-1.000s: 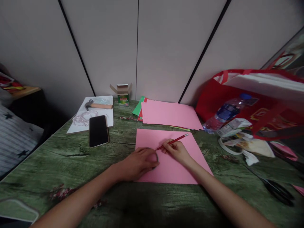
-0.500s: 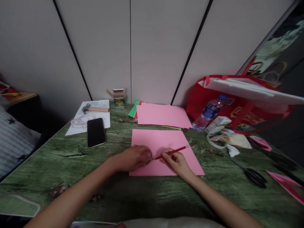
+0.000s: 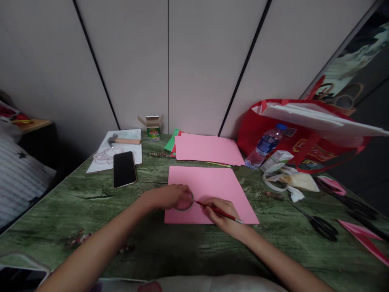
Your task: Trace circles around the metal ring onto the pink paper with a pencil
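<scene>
A sheet of pink paper (image 3: 209, 180) lies flat on the table before me. On its left part rests a round ring (image 3: 184, 209) with a thin grey rim, pink showing inside it. My left hand (image 3: 172, 196) holds this ring down from above, fingers curled over its far side and partly covering it. My right hand (image 3: 223, 215) lies on the right half of the sheet, closed around a red pencil (image 3: 228, 215). The pencil's tip touches or nearly touches the ring's right edge, and its eraser end points right and toward me.
Stacked coloured paper (image 3: 209, 148) lies behind the sheet. At left are a phone (image 3: 124, 169), a hammer (image 3: 127, 141) on a white board and a small green box (image 3: 153, 133). To the right stand a water bottle (image 3: 264, 148) and red bag (image 3: 243, 134), with scissors (image 3: 323, 228) nearer.
The pencil has swung round in my right hand, its eraser end now lower and nearer me. My left fingers have shifted up the ring, so more of its near rim shows.
</scene>
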`<action>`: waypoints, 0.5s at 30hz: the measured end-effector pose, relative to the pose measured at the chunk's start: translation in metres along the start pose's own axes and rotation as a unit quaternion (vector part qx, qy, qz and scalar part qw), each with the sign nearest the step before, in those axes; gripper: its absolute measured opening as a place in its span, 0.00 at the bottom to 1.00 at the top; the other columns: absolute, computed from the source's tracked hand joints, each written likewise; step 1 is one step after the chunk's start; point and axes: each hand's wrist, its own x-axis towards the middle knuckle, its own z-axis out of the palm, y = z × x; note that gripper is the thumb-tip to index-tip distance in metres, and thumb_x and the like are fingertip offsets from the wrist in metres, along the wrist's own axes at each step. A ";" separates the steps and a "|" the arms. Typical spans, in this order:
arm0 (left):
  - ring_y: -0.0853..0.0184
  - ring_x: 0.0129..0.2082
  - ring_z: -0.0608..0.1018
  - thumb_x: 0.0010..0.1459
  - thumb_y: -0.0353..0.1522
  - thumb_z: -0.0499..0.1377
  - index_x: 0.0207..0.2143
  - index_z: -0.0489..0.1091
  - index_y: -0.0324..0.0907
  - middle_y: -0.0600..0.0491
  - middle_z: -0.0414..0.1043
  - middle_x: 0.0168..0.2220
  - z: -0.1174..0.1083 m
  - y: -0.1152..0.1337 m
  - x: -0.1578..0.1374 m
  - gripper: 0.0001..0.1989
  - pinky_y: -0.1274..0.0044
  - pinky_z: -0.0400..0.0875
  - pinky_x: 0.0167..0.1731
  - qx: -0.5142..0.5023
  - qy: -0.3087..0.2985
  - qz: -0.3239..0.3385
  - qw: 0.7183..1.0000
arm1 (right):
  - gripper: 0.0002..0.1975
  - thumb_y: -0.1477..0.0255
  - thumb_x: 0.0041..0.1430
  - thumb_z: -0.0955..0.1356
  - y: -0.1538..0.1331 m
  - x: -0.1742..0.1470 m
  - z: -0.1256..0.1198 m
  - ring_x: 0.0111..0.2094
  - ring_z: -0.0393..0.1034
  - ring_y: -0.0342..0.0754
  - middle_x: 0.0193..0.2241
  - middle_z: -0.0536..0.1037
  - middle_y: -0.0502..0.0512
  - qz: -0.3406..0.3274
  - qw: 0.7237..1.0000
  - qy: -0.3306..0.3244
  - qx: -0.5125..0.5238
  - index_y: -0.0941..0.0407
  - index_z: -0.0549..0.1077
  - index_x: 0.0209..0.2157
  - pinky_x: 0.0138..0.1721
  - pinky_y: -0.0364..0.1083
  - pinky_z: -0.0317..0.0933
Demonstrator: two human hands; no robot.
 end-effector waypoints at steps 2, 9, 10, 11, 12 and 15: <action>0.63 0.50 0.70 0.44 0.15 0.52 0.46 0.68 0.43 0.50 0.66 0.51 -0.001 0.000 0.000 0.27 0.74 0.65 0.49 0.007 -0.003 0.009 1.000 | 0.09 0.70 0.61 0.62 -0.002 0.000 -0.001 0.32 0.74 0.47 0.33 0.79 0.55 -0.012 1.000 -0.020 -0.014 0.54 0.72 0.39 0.35 0.44 0.66; 0.64 0.46 0.71 0.47 0.19 0.55 0.43 0.70 0.43 0.51 0.69 0.47 -0.002 0.000 0.004 0.21 0.76 0.65 0.45 -0.008 0.005 0.000 1.000 | 0.07 0.75 0.60 0.61 -0.011 -0.007 0.000 0.32 0.73 0.47 0.32 0.78 0.55 -0.089 0.992 -0.049 -0.077 0.54 0.69 0.39 0.35 0.45 0.65; 0.64 0.46 0.71 0.47 0.19 0.55 0.42 0.70 0.43 0.51 0.69 0.47 -0.002 0.000 0.004 0.19 0.76 0.65 0.45 -0.011 0.005 -0.005 1.000 | 0.07 0.76 0.60 0.61 -0.012 -0.008 0.001 0.32 0.73 0.47 0.32 0.78 0.55 -0.102 0.990 -0.049 -0.088 0.55 0.68 0.39 0.35 0.45 0.65; 0.64 0.46 0.71 0.48 0.20 0.56 0.41 0.71 0.43 0.51 0.69 0.47 -0.003 0.001 0.005 0.18 0.77 0.64 0.45 -0.013 0.004 -0.011 1.000 | 0.07 0.76 0.59 0.61 -0.014 -0.008 0.002 0.31 0.73 0.47 0.31 0.77 0.55 -0.114 0.987 -0.050 -0.100 0.55 0.68 0.38 0.34 0.45 0.64; 0.64 0.45 0.71 0.47 0.20 0.56 0.41 0.71 0.43 0.51 0.69 0.46 -0.003 0.001 0.006 0.18 0.77 0.64 0.44 -0.013 0.000 -0.017 1.000 | 0.08 0.77 0.59 0.61 -0.015 -0.009 0.004 0.30 0.73 0.47 0.30 0.77 0.54 -0.123 0.985 -0.051 -0.112 0.55 0.68 0.38 0.33 0.45 0.64; 0.64 0.45 0.71 0.47 0.20 0.57 0.39 0.71 0.43 0.51 0.70 0.45 -0.005 0.002 0.008 0.17 0.76 0.64 0.44 0.002 -0.022 -0.029 0.999 | 0.08 0.79 0.57 0.61 -0.021 -0.008 0.007 0.28 0.72 0.46 0.27 0.76 0.54 -0.154 0.977 -0.045 -0.139 0.56 0.67 0.37 0.30 0.44 0.64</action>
